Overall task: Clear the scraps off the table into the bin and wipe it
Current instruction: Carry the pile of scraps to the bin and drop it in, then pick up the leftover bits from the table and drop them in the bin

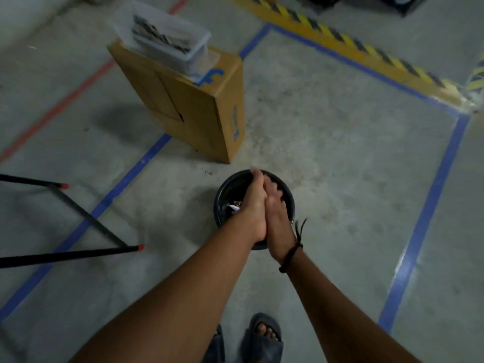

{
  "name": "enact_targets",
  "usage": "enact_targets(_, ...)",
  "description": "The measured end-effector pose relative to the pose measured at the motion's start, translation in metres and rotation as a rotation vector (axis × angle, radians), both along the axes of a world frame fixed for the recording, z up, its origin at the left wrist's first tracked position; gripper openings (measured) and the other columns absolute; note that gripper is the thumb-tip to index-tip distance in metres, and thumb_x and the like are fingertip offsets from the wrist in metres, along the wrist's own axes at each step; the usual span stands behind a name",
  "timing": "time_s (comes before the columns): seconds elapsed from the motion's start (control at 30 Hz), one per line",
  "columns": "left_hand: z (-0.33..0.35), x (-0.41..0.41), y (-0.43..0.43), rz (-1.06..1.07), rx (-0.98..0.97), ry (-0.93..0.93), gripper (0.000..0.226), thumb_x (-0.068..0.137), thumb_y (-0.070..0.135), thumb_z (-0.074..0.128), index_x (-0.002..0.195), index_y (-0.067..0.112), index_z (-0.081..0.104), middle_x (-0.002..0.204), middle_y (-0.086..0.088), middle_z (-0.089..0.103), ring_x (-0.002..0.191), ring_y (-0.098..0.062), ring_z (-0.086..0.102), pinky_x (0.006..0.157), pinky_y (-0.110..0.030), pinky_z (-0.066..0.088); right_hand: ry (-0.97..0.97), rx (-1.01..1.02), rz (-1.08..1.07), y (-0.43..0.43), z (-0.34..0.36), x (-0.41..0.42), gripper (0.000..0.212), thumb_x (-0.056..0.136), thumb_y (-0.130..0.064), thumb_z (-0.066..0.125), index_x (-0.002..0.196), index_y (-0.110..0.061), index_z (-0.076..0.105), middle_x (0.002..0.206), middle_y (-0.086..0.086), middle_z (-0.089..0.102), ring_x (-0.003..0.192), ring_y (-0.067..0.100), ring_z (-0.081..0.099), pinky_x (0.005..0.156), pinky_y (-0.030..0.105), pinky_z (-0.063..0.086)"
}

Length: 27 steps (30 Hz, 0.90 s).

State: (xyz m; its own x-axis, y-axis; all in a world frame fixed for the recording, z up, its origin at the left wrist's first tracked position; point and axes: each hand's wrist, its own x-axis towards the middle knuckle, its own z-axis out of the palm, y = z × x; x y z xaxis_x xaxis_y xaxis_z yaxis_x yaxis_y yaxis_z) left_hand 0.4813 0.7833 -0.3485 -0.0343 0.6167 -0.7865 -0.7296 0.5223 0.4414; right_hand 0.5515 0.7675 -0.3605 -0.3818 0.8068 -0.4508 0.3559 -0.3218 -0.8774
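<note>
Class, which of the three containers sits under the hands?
The round black bin; the cardboard box and the clear tub atop it stand farther away.

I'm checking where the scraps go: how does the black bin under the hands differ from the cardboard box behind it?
The bin is round, black and open-topped, with scraps inside; the cardboard box is rectangular, brown and shut. The left hand and right hand meet palm to palm over the bin, while the cardboard box carries a clear plastic tub. Both stand on the concrete floor.
</note>
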Motion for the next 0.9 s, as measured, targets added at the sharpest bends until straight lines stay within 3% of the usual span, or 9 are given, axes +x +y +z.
enact_targets(0.07,0.034,-0.011,-0.006,0.068,0.016,-0.131,0.092,0.084,0.079,0.019,0.15,0.016,0.025,0.157,-0.013,0.024,0.145,-0.033,0.022,0.119,-0.052,0.013,-0.096,0.003,0.098,-0.007,0.008,0.01,0.065,0.076,-0.085,0.01,0.137,-0.061,0.013,0.159,-0.012,0.016,0.147,0.01,0.011,0.121,0.048,0.012)
enact_targets(0.17,0.085,-0.028,-0.024,0.137,0.079,-0.112,0.085,0.087,0.076,0.013,0.148,0.02,0.033,0.158,-0.004,0.026,0.146,-0.03,0.019,0.117,-0.056,0.009,-0.135,-0.201,0.012,-0.003,0.042,0.022,0.113,0.055,-0.1,0.013,0.148,-0.038,0.022,0.156,-0.002,0.028,0.143,0.019,0.028,0.117,0.046,0.025)
enact_targets(0.27,0.143,-0.029,-0.05,0.152,0.059,-0.043,0.082,0.09,0.073,0.011,0.145,0.019,0.038,0.156,-0.004,0.03,0.146,-0.028,0.021,0.116,-0.048,0.011,-0.053,-0.314,-0.11,-0.008,0.123,0.017,0.081,0.086,-0.074,0.019,0.142,-0.02,0.042,0.138,-0.001,0.049,0.115,0.015,0.053,0.095,0.032,0.045)
enact_targets(0.37,0.204,-0.025,-0.073,0.179,0.08,0.005,0.08,0.092,0.07,0.011,0.144,0.017,0.039,0.155,-0.006,0.033,0.144,-0.027,0.026,0.116,-0.045,0.015,0.058,-0.33,-0.128,-0.017,0.198,0.009,0.066,0.098,-0.055,0.019,0.135,-0.009,0.048,0.116,0.006,0.06,0.082,0.006,0.06,0.065,0.02,0.047)
enact_targets(0.43,0.242,-0.024,-0.087,0.2,0.081,0.024,0.08,0.092,0.07,0.011,0.143,0.017,0.041,0.154,-0.005,0.034,0.142,-0.026,0.03,0.118,-0.046,0.019,0.123,-0.326,-0.11,-0.034,0.25,0.001,0.064,0.101,-0.05,0.019,0.135,-0.004,0.047,0.118,0.011,0.059,0.092,0.017,0.063,0.077,0.03,0.052)
enact_targets(0.57,0.331,-0.039,-0.129,0.245,0.125,0.075,0.082,0.092,0.069,0.009,0.144,0.014,0.038,0.155,-0.006,0.032,0.143,-0.027,0.028,0.119,-0.046,0.015,0.192,-0.277,-0.059,-0.077,0.327,-0.02,0.067,0.102,-0.046,0.021,0.13,0.011,0.042,0.132,0.031,0.05,0.124,0.045,0.047,0.106,0.051,0.035)
enact_targets(0.63,0.368,-0.051,-0.161,0.267,0.175,0.148,0.08,0.093,0.067,0.01,0.145,0.013,0.036,0.155,-0.006,0.033,0.144,-0.024,0.026,0.118,-0.043,0.014,0.271,-0.265,-0.01,-0.102,0.35,-0.033,0.067,0.101,-0.048,0.023,0.128,0.008,0.047,0.119,0.023,0.061,0.119,0.04,0.051,0.103,0.047,0.039)
enact_targets(0.77,0.412,-0.078,-0.24,0.413,0.324,0.349,0.115,0.059,0.093,0.031,0.144,0.016,0.039,0.15,0.007,0.037,0.132,-0.004,0.029,0.113,-0.03,0.015,0.416,-0.162,0.094,-0.172,0.397,-0.085,0.077,0.091,-0.067,0.026,0.146,-0.014,0.033,0.153,0.001,0.034,0.14,0.015,0.032,0.119,0.035,0.02)
enact_targets(0.9,0.429,-0.129,-0.329,0.77,0.384,0.402,0.074,0.096,0.059,0.011,0.142,0.01,0.04,0.152,-0.008,0.037,0.141,-0.016,0.03,0.116,-0.032,0.015,0.605,-0.225,0.139,-0.25,0.438,-0.148,0.079,0.091,-0.063,0.017,0.148,-0.009,0.027,0.154,0.005,0.031,0.142,0.017,0.03,0.119,0.034,0.018)
